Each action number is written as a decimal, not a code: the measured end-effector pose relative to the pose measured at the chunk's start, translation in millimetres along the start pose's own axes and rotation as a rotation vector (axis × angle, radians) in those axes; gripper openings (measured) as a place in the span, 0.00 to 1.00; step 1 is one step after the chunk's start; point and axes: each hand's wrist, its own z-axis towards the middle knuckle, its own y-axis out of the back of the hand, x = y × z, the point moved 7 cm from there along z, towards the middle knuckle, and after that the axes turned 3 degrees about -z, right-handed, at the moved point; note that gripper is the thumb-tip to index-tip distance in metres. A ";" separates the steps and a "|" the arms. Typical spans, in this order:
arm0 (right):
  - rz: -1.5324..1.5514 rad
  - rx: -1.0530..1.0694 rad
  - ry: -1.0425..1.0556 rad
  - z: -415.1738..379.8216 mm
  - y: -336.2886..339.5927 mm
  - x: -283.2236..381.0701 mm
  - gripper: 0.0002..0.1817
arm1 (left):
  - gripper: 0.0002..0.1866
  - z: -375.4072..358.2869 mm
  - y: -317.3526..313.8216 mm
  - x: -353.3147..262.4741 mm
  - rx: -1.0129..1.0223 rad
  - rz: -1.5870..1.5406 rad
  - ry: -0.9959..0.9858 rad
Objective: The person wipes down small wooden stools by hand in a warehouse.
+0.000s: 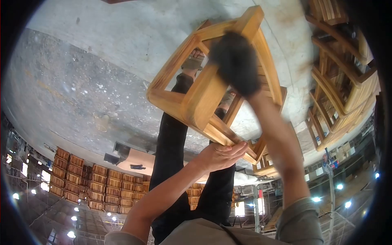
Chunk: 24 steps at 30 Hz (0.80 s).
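My left hand [223,156] is closed on the lower rail of a wooden chair frame [202,96], which is tilted in front of my legs. The frame is varnished light brown with rounded corners and open sides. On its upper part, my right hand [237,61] is covered by something black and blurred by motion, a glove or a cloth. The fingers of that hand cannot be made out. Through the frame's openings I see my feet and part of the floor.
Several wooden chairs [343,81] stand close together at the right. Tall stacks of wooden pieces [98,185] fill the back left. A flat pinkish-brown sheet [136,159] lies behind my legs, near dark boxy objects [116,153]. The concrete floor [90,90] is worn and speckled.
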 end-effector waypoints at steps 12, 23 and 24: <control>-0.372 0.048 0.108 70.5 29.1 -270.4 0.15 | 0.17 2.9 -2.9 -1.4 -0.016 0.055 -0.007; -0.394 0.886 0.098 -9.8 -43.8 82.0 0.20 | 0.16 4.3 9.3 0.8 -0.061 -0.031 0.031; -0.318 0.854 0.045 -2.7 -31.5 117.6 0.33 | 0.16 3.6 8.4 0.6 -0.036 -0.082 0.035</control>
